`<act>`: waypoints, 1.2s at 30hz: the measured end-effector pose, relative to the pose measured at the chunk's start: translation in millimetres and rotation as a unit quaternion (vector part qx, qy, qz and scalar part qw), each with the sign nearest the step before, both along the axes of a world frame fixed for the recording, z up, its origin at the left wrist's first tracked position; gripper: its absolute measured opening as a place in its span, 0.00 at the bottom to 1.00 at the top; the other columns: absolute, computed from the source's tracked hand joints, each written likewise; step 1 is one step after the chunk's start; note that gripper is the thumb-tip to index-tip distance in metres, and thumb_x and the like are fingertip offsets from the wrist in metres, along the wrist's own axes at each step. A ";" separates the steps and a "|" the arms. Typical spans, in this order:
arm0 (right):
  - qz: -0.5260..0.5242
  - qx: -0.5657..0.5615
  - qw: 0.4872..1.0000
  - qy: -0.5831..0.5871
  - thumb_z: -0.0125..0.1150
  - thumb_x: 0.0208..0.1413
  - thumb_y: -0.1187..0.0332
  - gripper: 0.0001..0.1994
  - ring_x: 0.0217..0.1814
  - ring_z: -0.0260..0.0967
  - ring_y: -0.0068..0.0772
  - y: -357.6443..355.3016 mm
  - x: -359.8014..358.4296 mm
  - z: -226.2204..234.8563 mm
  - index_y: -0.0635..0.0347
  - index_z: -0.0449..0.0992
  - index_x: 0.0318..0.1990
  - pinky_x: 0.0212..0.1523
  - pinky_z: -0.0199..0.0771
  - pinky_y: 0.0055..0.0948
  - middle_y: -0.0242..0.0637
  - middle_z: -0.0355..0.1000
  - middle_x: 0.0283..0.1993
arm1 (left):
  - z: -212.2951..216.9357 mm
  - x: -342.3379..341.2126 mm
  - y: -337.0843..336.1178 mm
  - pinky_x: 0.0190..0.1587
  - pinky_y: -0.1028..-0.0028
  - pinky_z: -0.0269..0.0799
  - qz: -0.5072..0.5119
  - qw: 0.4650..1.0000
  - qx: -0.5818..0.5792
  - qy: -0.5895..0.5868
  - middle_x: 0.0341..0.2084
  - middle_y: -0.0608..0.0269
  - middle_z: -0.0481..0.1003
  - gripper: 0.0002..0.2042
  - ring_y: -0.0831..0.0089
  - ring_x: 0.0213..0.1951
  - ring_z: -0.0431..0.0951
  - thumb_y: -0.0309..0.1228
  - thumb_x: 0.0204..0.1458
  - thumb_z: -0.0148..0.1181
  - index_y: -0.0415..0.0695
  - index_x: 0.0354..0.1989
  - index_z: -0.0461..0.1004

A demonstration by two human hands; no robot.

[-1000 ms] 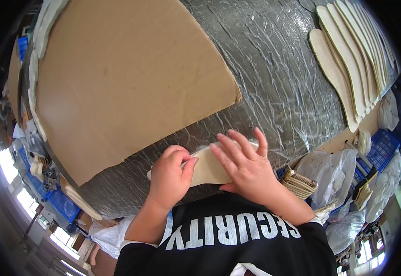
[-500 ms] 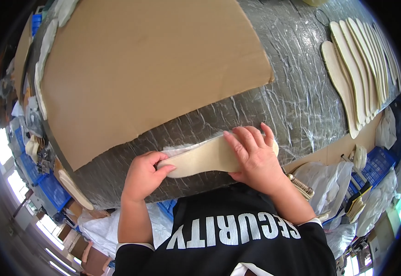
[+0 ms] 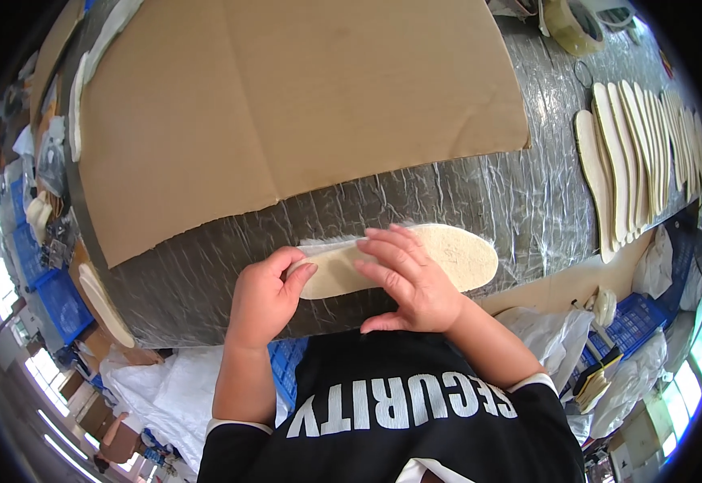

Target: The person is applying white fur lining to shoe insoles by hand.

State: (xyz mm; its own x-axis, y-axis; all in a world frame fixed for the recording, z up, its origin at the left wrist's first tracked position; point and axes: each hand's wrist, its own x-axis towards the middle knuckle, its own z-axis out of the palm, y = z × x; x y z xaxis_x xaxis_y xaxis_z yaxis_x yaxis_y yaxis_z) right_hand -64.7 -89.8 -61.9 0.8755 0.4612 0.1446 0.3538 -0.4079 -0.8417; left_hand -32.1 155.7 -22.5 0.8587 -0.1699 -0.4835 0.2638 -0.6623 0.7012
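A cream shoe insole (image 3: 459, 256) with white fluffy material along its far edge lies lengthwise in front of me at the near side of the table. My left hand (image 3: 266, 298) pinches its narrow left end between thumb and fingers. Over the insole's middle, my right hand (image 3: 411, 282) has its fingers stretched out and apart, the fingertips at or just above the surface. The thumb of that hand points left, off the near edge. Part of the insole's middle is hidden beneath the right fingers.
A large brown cardboard sheet (image 3: 302, 97) covers much of the plastic-wrapped table (image 3: 520, 217). Several insoles (image 3: 621, 169) overlap in a row at the right. A tape roll (image 3: 574, 26) sits at the far right. More insoles (image 3: 105, 306) lie at the left edge. Blue crates (image 3: 61, 304) stand beyond the table.
My right hand has slid left from the insole's wide end to its middle, its fingers loosening. That wide end now shows. The left hand keeps its pinch; the view has shifted slightly.
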 end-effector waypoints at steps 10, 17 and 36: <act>0.032 -0.011 0.998 -0.052 0.73 0.35 0.62 0.37 0.59 0.64 0.53 26.8 7.4 0.8 0.60 0.69 0.58 0.65 0.61 0.53 0.46 0.68 0.55 | 3.3 -8.5 -1.5 0.28 0.74 0.68 0.020 0.998 -0.057 -0.002 0.21 0.57 0.75 0.10 0.74 0.22 0.71 0.33 0.57 0.63 0.38 0.37 0.77; 0.028 0.025 0.996 -0.078 0.72 0.32 0.67 0.38 0.54 0.64 0.51 35.1 8.1 -11.1 0.57 0.69 0.59 0.64 0.62 0.56 0.42 0.66 0.51 | -19.8 -5.8 14.7 0.22 0.82 0.62 0.268 0.943 -0.171 0.097 0.19 0.70 0.72 0.09 0.84 0.19 0.68 0.30 0.62 0.56 0.37 0.35 0.77; 0.023 0.007 0.994 -0.108 0.75 0.31 0.63 0.39 0.52 0.67 0.49 27.5 7.5 -18.1 0.57 0.70 0.58 0.65 0.51 0.65 0.45 0.66 0.50 | -34.3 -27.3 7.9 0.30 0.71 0.69 0.153 0.986 -0.003 -0.073 0.28 0.58 0.72 0.05 0.70 0.26 0.73 0.23 0.51 0.64 0.37 0.33 0.74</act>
